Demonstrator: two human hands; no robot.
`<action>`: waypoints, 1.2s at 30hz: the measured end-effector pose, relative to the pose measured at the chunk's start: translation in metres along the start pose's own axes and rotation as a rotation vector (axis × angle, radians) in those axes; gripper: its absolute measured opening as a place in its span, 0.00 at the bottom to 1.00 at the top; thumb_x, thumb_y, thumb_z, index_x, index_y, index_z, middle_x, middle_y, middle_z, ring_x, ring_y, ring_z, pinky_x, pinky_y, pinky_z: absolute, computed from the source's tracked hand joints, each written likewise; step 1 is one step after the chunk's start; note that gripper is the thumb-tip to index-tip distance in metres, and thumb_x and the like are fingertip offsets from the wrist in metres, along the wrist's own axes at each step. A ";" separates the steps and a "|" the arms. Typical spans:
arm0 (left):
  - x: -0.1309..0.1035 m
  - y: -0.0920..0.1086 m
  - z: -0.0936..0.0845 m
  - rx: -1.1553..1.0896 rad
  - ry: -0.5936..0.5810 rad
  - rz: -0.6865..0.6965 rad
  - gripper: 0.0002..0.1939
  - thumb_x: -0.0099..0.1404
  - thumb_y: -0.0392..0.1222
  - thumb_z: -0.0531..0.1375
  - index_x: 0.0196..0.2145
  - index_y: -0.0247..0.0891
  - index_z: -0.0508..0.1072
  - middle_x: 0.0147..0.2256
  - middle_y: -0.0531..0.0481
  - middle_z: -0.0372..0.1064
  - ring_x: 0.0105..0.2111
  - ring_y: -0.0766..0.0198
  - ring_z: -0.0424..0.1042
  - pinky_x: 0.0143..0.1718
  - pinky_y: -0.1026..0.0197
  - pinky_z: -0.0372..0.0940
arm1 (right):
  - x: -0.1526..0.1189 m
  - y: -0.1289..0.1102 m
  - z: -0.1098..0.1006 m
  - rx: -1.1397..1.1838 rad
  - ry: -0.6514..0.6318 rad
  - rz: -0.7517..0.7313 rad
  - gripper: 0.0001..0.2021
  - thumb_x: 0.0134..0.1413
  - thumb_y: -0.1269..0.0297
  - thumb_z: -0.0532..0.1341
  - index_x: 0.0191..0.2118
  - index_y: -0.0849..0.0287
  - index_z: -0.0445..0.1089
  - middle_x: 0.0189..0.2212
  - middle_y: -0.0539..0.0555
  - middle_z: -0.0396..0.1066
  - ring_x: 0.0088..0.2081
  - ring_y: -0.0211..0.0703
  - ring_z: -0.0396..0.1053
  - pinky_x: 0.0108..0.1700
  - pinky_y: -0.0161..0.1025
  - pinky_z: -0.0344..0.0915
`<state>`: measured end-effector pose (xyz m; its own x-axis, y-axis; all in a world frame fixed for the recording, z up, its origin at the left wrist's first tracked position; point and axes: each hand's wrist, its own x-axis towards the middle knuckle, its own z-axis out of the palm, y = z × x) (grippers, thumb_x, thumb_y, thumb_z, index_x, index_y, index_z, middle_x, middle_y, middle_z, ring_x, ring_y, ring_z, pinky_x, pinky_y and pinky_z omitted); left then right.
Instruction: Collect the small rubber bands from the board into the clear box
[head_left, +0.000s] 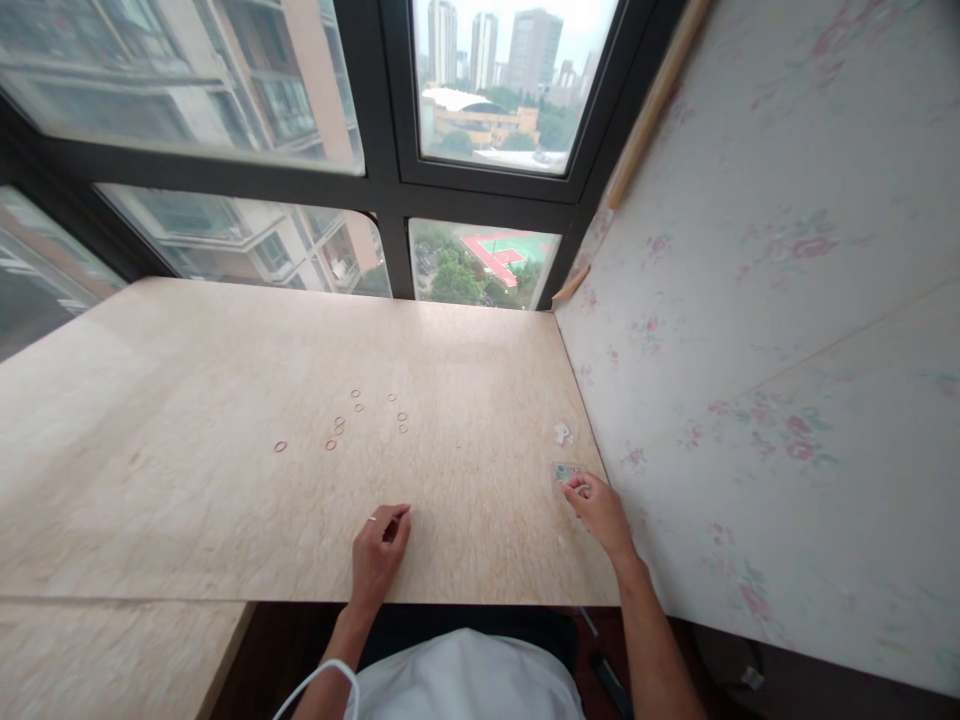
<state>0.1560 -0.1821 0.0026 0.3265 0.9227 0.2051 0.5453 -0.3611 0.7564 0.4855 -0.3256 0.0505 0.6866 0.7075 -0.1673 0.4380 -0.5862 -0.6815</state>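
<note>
On the pale stone-patterned surface [465, 500], my left hand [380, 550] rests near the front edge, its fingers curled with thumb and index tips together; whether anything small is between them cannot be made out. My right hand [598, 510] is at the right, its fingers pinched over a small clear case [562, 470] with small coloured items in it. What the pinch holds is too small to name. Several thin rings lie further back on the left, among them a red ring [280, 447], another red ring [331, 445] and a dark ring [402, 416].
Small white scraps [563, 434] lie behind the clear case. A flower-patterned wall [750, 400] borders the surface on the right, and dark-framed windows [480, 200] stand behind it. A white cable [322, 672] crosses near my left forearm.
</note>
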 end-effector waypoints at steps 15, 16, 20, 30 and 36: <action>0.029 0.010 -0.019 -0.159 -0.109 -0.135 0.12 0.61 0.47 0.55 0.34 0.39 0.75 0.32 0.49 0.75 0.27 0.63 0.72 0.28 0.63 0.68 | -0.038 -0.013 0.036 0.249 0.085 -0.147 0.15 0.54 0.49 0.55 0.36 0.56 0.62 0.14 0.40 0.48 0.17 0.36 0.51 0.20 0.32 0.49; 0.037 0.010 -0.020 -0.152 -0.101 -0.132 0.12 0.61 0.46 0.55 0.34 0.39 0.75 0.32 0.49 0.75 0.27 0.64 0.72 0.28 0.63 0.68 | -0.042 -0.012 0.046 0.236 0.071 -0.170 0.15 0.55 0.49 0.55 0.37 0.56 0.63 0.14 0.40 0.48 0.17 0.36 0.52 0.20 0.33 0.50; 0.077 0.007 -0.019 -0.055 -0.090 -0.086 0.12 0.60 0.43 0.55 0.39 0.38 0.74 0.35 0.48 0.74 0.26 0.66 0.70 0.31 0.62 0.67 | -0.055 -0.012 0.081 0.129 -0.027 -0.290 0.16 0.56 0.50 0.53 0.39 0.57 0.67 0.14 0.43 0.55 0.17 0.37 0.57 0.22 0.33 0.54; 0.142 0.008 0.003 0.406 -0.222 -0.153 0.15 0.59 0.36 0.55 0.44 0.37 0.74 0.43 0.41 0.68 0.40 0.57 0.70 0.36 0.61 0.63 | -0.049 -0.015 0.096 0.093 0.103 -0.277 0.18 0.56 0.50 0.52 0.36 0.59 0.70 0.16 0.48 0.64 0.18 0.40 0.63 0.23 0.33 0.59; 0.154 0.012 0.003 0.431 -0.311 -0.125 0.09 0.61 0.38 0.54 0.31 0.38 0.75 0.35 0.43 0.70 0.34 0.59 0.70 0.34 0.62 0.60 | -0.047 -0.016 0.097 0.116 0.109 -0.250 0.18 0.56 0.51 0.52 0.37 0.60 0.70 0.16 0.47 0.63 0.19 0.39 0.62 0.23 0.33 0.59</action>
<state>0.2150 -0.0443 0.0411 0.4166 0.9021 -0.1127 0.8401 -0.3347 0.4268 0.3897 -0.3114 0.0005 0.6264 0.7743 0.0895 0.5367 -0.3451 -0.7700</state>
